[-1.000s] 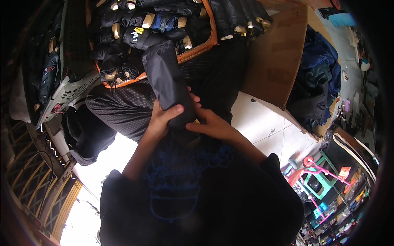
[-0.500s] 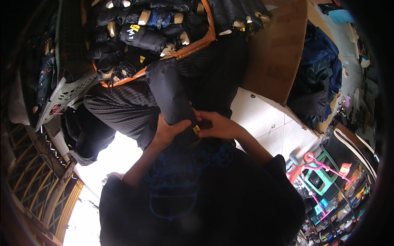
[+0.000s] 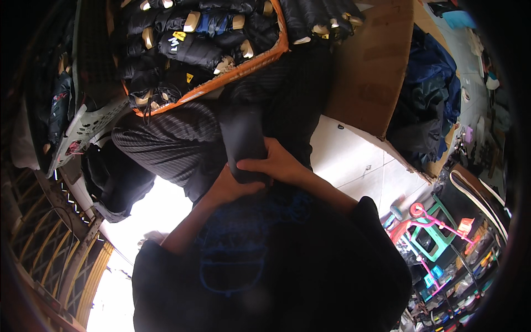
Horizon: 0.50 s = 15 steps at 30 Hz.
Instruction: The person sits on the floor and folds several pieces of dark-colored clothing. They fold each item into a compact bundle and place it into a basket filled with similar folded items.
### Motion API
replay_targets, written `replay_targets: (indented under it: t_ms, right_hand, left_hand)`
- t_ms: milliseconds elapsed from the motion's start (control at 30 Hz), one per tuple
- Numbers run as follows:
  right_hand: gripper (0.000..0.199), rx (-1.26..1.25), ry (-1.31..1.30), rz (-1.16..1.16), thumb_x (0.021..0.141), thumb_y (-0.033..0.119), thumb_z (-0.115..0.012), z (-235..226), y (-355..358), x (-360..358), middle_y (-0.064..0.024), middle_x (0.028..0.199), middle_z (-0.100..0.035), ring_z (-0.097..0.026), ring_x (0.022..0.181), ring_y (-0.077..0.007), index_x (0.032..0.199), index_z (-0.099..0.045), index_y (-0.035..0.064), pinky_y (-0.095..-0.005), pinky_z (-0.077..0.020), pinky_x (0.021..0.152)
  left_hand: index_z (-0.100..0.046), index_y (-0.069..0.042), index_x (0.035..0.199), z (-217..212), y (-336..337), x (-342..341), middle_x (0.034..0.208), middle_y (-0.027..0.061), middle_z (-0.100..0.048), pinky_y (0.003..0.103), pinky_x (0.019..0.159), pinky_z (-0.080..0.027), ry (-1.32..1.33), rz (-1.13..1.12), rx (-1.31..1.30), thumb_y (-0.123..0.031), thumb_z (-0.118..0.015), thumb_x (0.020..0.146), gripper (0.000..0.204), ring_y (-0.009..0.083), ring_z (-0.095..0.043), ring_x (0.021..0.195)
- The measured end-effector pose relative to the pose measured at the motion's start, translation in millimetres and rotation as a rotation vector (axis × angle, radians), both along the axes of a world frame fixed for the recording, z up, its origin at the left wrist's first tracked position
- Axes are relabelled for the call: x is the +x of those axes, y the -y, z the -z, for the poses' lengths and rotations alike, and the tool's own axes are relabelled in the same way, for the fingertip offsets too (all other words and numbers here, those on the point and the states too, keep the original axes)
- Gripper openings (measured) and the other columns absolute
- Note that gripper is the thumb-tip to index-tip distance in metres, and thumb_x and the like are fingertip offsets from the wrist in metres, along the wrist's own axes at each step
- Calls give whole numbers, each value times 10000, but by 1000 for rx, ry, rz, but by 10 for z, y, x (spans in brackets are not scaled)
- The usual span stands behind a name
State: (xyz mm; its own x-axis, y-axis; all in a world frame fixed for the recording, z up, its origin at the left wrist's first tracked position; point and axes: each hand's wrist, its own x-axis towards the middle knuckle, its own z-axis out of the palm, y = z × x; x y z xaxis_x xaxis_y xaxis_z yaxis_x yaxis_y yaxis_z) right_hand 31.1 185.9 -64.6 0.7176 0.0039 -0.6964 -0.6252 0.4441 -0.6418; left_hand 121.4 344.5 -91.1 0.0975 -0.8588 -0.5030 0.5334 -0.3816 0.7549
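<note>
A long, smooth black bundle that looks like a folded umbrella [image 3: 243, 133] is held upright in front of my chest. My left hand [image 3: 232, 186] is wrapped round its lower end, thumb pointing right. Just above, my right hand [image 3: 275, 162] grips the same bundle from the right, its thumb lying across the front. The bundle's bottom end is hidden by my hands and dark shirt. My legs in dark striped trousers [image 3: 166, 144] are folded behind it.
An orange-rimmed basket [image 3: 243, 71] ahead holds several black rolled bundles with beige ends. More black bundles [image 3: 310, 19] lie right of it. A grey perforated crate [image 3: 83, 130] stands left. A cardboard box [image 3: 370, 72] with dark fabric is right, near a pink-and-green toy frame [image 3: 437, 232].
The bundle has come down toward me and stands more upright. My right hand has shifted from the yellow tag at its side to a full grip; the tag no longer shows.
</note>
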Motion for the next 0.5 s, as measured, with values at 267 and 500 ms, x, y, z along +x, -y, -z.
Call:
replay_targets:
  t_ms: [267, 500]
  right_hand:
    - [547, -42, 144, 45, 782, 244, -819, 260, -205, -356, -132, 1139, -675, -639, 1068, -209, 1211, -602, -16, -333, -477, 969]
    - [417, -689, 190, 213, 807, 152, -790, 66, 107, -183, -119, 1081, -661, -653, 1023, -214, 1157, -606, 20, -323, -507, 899]
  left_hand:
    - [-636, 19, 1119, 128, -167, -16, 1024, 104, -691, 298, 811, -533, 153, 257, 144, -163, -797, 751, 441, 164, -663, 937]
    - [-596, 39, 1176, 126, 68, 61, 1035, 141, -686, 325, 849, -544, -99, -15, 69, -84, -755, 779, 445, 228, -665, 1006]
